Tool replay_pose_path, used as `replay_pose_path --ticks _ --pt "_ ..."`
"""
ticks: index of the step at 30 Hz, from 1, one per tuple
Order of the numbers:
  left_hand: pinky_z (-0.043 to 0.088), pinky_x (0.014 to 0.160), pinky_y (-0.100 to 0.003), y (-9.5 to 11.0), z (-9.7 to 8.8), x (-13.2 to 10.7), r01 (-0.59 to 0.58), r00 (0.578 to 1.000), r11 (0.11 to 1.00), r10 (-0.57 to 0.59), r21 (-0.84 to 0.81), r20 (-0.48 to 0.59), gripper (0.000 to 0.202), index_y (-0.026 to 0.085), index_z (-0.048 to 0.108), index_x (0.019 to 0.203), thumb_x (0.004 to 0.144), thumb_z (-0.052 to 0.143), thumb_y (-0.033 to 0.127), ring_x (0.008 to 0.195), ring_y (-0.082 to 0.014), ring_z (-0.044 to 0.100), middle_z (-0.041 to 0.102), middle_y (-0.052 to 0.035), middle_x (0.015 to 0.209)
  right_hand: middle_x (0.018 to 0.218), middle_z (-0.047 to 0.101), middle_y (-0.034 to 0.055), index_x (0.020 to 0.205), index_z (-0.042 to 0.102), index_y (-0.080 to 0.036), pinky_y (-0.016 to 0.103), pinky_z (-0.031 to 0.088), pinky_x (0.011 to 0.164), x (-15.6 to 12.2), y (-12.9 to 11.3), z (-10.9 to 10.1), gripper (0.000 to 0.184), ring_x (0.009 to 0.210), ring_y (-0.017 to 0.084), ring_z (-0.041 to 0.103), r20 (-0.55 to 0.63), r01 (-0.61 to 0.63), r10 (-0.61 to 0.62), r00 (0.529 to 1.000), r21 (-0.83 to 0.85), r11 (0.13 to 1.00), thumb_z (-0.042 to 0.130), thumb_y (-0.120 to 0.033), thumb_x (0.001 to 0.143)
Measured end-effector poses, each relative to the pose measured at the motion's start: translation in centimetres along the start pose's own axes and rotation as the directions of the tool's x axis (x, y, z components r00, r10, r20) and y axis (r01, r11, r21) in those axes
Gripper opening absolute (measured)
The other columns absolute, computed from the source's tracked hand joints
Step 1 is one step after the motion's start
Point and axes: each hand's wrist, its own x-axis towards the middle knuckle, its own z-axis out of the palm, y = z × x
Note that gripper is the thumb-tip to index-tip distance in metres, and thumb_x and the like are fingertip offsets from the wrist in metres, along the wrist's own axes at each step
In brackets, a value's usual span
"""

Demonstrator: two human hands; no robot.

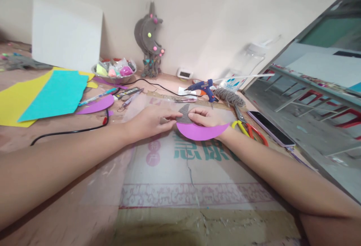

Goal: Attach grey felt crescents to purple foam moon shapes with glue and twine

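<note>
A purple crescent-shaped cutout (200, 132) is held above the table in front of me, its upper left end covered with rows of grey yarn (184, 115). My left hand (150, 121) pinches the yarn-covered part from the left with its fingertips. From the right, my right hand (208, 117) grips the same piece, thumb on the yarn and the other fingers partly hidden behind the cutout. A thin grey strand (190, 172) trails down across the printed sheet (166, 170) below. Just beyond my right hand lies a coil of grey yarn (229, 97).
Behind the hands rests a blue glue gun (201, 86). Scissors (248, 127) and a phone (270, 128) lie at right. Yellow and turquoise sheets (55, 95), pens and a bowl (94, 69) of coloured packets are at left. A grey moon decoration (145, 31) stands against the board.
</note>
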Motion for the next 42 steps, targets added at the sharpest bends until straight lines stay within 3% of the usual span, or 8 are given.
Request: replay_pose_path --ticks 11,19,25,31,35,38,42 --pt "0.05 0.068 -0.02 -0.9 0.8 -0.1 -0.214 0.965 0.958 0.238 0.193 -0.113 0.027 0.021 0.067 0.103 0.079 0.055 0.019 0.072 -0.0104 0.066 0.074 -0.0002 0.089 0.047 0.038 -0.009 0.063 0.049 -0.016 0.023 0.016 0.042 -0.3 -0.6 -0.1 0.031 0.042 0.004 0.029 0.104 -0.061 0.058 0.993 0.027 0.998 0.065 -0.043 0.066" --pt "0.05 0.071 -0.02 -0.8 0.8 0.1 -0.223 0.957 0.955 0.253 0.197 -0.142 0.025 0.02 0.069 0.099 0.079 0.054 0.016 0.072 -0.011 0.067 0.074 -0.0009 0.085 0.048 0.036 -0.0089 0.065 0.048 -0.016 0.023 0.016 0.042 -0.3 -0.3 -0.3 0.031 0.042 0.004 0.028 0.137 -0.013 0.012 0.991 0.01 1.0 0.063 -0.043 0.072" --pt "0.049 0.078 -0.025 0.0 -0.1 -0.3 -0.127 0.99 0.989 0.131 0.081 -0.05 0.031 0.021 0.066 0.107 0.082 0.047 0.019 0.083 -0.0138 0.066 0.072 -0.002 0.098 0.049 0.038 -0.0085 0.068 0.049 -0.016 0.022 0.016 0.042 -0.3 -0.1 -0.3 0.031 0.042 0.004 0.03 0.13 -0.007 0.004 0.991 0.02 1.0 0.063 -0.044 0.072" --pt "0.047 0.079 -0.028 0.7 -0.7 0.0 0.117 0.993 0.984 -0.119 -0.132 -0.008 0.043 0.017 0.048 0.127 0.086 0.044 0.027 0.087 -0.015 0.062 0.069 -0.0041 0.096 0.051 0.041 -0.0075 0.073 0.053 -0.015 0.022 0.018 0.042 0.0 0.4 -0.1 0.031 0.043 0.004 0.031 0.117 0.019 -0.026 0.993 0.063 0.998 0.064 -0.044 0.071" --pt "0.045 0.068 -0.026 0.4 -0.6 0.6 0.258 0.966 0.948 -0.255 -0.185 0.043 0.035 0.015 0.062 0.1 0.087 0.042 0.041 0.076 -0.0151 0.06 0.067 -0.0037 0.085 0.053 0.042 -0.0071 0.074 0.054 -0.015 0.022 0.021 0.043 0.0 0.8 -0.1 0.032 0.045 0.005 0.033 0.128 0.042 -0.046 0.991 0.038 0.998 0.062 -0.046 0.073" --pt "0.041 0.062 -0.025 0.0 -0.5 0.8 0.273 0.959 0.946 -0.253 -0.176 0.128 0.038 0.014 0.063 0.079 0.086 0.042 0.045 0.069 -0.0135 0.056 0.062 -0.0017 0.074 0.055 0.043 -0.0065 0.075 0.054 -0.015 0.022 0.024 0.044 -0.1 0.9 -0.1 0.031 0.047 0.005 0.034 0.134 0.063 -0.063 0.989 0.004 0.998 0.061 -0.046 0.075" --pt "0.035 0.054 -0.023 -0.3 -0.4 0.8 0.297 0.949 0.931 -0.262 -0.211 0.177 0.04 0.014 0.057 0.07 0.085 0.043 0.048 0.059 -0.0103 0.047 0.051 0.0016 0.062 0.058 0.045 -0.0048 0.072 0.054 -0.015 0.023 0.029 0.048 -0.2 0.7 0.3 0.031 0.05 0.007 0.038 0.139 0.103 -0.093 0.986 -0.065 0.993 0.059 -0.045 0.076"
